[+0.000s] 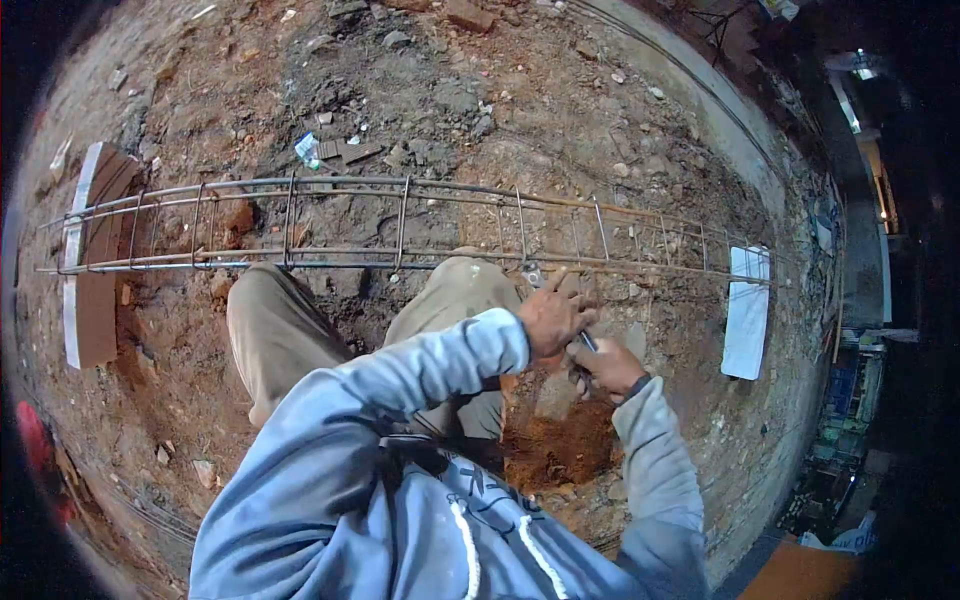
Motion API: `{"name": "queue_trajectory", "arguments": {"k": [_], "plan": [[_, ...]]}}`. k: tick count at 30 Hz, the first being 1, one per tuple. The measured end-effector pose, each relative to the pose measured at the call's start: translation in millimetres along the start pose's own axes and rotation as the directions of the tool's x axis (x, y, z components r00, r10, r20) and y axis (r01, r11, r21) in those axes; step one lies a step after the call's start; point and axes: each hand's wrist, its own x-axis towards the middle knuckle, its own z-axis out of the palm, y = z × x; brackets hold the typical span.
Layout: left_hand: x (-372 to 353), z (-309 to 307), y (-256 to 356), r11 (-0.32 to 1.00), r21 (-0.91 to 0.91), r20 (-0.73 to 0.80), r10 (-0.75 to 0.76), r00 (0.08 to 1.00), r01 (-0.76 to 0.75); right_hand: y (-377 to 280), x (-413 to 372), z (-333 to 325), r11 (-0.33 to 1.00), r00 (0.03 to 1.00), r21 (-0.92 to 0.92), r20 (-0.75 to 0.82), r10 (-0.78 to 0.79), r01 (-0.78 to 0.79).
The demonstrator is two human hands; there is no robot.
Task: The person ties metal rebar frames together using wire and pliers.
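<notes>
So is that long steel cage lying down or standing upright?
Lying down. The steel cage runs level from side to side, one end over a wooden block, the other over a white block.

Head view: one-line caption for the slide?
Left hand and right hand meet at a small metal tool beside a rebar cage propped above dirt.

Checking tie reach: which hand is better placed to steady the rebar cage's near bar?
Left, probably. The left hand sits higher, just short of the near bar of the rebar cage. The right hand is lower and closed on a tool, so it is occupied.
</notes>
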Motion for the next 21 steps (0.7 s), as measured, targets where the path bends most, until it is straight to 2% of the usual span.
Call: {"name": "queue_trajectory", "arguments": {"k": [1,2,4,5,6,7,8,9,10,12,13,14,16,17,18,19,20,21], "plan": [[-3.6,-31.9,0.3,0.998,-0.066,0.173,0.010,0.985,0.001,-25.0,-19.0,4.6,0.868,0.984,0.477,0.165,0.066,-0.138],[-5.8,-31.8,0.0,0.998,-0.066,0.173,-0.005,0.985,0.017,-26.5,-20.7,9.9,0.872,0.982,0.467,0.177,0.070,-0.147],[-5.3,-34.7,-5.5,0.993,-0.101,0.369,-0.026,0.929,0.068,-28.7,-24.7,18.0,0.815,0.983,0.577,0.172,-0.061,-0.051],[-5.0,-29.8,-8.7,0.997,-0.082,0.222,0.007,0.975,0.012,-34.5,-22.3,14.0,0.878,0.975,0.458,0.219,0.040,-0.139],[-1.6,-16.6,-13.0,0.996,-0.085,0.220,0.008,0.975,0.011,-39.1,-27.8,16.2,0.878,0.975,0.458,0.217,0.043,-0.140],[4.7,0.0,-20.0,0.998,-0.060,0.346,-0.008,0.938,0.030,-51.2,-35.4,23.9,0.990,0.988,-0.142,-0.145,-0.045,0.024],[9.5,1.8,-19.8,0.998,-0.042,0.470,-0.021,0.883,0.046,-56.5,-42.3,35.6,0.712,0.876,-0.701,-0.371,-0.309,-0.046],[8.1,1.2,-21.7,0.993,-0.113,0.294,0.052,0.955,-0.020,-47.1,-38.5,49.8,0.615,0.740,-0.780,-0.481,-0.469,-0.117],[9.7,2.7,-20.6,0.993,-0.117,0.293,0.059,0.954,-0.026,-42.8,-32.9,52.8,0.617,0.739,-0.777,-0.487,-0.466,-0.123],[4.5,2.4,-17.4,0.996,-0.085,0.298,0.019,0.954,0.007,-41.2,-23.3,58.1,0.718,0.811,-0.656,-0.539,-0.229,-0.233],[5.5,-6.7,-14.1,0.995,-0.082,0.380,-0.013,0.925,0.047,-47.7,-29.1,52.2,0.818,0.873,-0.548,-0.470,-0.128,-0.175],[5.9,-13.9,-12.9,0.995,-0.087,0.386,-0.010,0.923,0.047,-42.2,-26.5,46.0,0.821,0.875,-0.543,-0.469,-0.121,-0.178],[11.0,-26.0,-10.0,0.988,-0.152,0.268,0.033,0.963,0.008,-29.8,-17.6,28.8,0.830,0.942,-0.549,-0.320,-0.098,-0.100],[16.2,-34.7,-6.4,0.986,-0.145,0.425,-0.006,0.905,0.075,-37.2,-20.3,22.5,0.814,0.961,-0.568,-0.273,-0.044,-0.125],[15.6,-35.1,-8.5,0.987,-0.142,0.416,-0.005,0.909,0.070,-50.5,-27.0,15.8,0.810,0.958,-0.573,-0.281,-0.050,-0.125],[10.1,-35.3,-10.7,0.978,-0.206,0.293,0.032,0.956,0.030,-75.3,-41.7,13.7,0.933,0.980,-0.336,-0.185,0.073,-0.132],[6.7,-48.2,-11.5,0.965,-0.260,0.166,0.063,0.984,-0.018,-89.4,-49.2,14.4,0.984,0.985,-0.074,-0.054,0.161,-0.165],[5.3,-61.6,-9.4,0.952,-0.304,0.137,0.065,0.988,-0.021,-91.4,-47.2,15.4,0.985,0.987,-0.078,-0.054,0.150,-0.154]]}}
